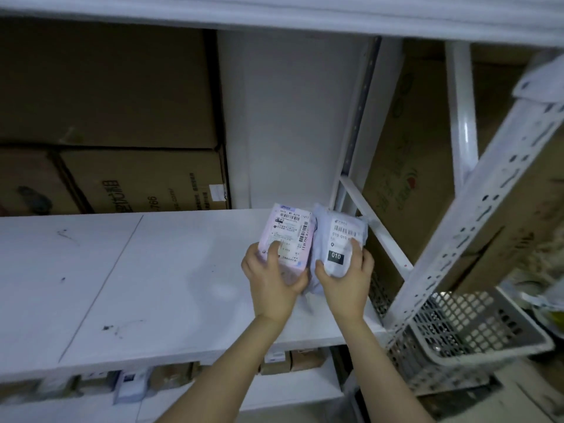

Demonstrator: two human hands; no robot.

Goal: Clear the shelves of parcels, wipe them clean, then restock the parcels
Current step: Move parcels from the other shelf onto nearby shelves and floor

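Two small parcels stand side by side at the right end of the white shelf board [128, 270]. My left hand [271, 280] grips the pink box-shaped parcel [290, 233], thumb on its label. My right hand [346, 279] grips the white soft-bag parcel [338, 236], which bears a barcode and a black "010" tag. Both parcels lean upright and touch each other. The rest of the shelf board shows only scuff marks.
Large cardboard boxes [122, 178] stand behind the shelf at left and beyond the perforated metal upright [476, 215] at right. A grey mesh basket [464, 334] sits low right. Several small parcels [131, 386] lie on the shelf below. Another shelf board [274, 16] runs overhead.
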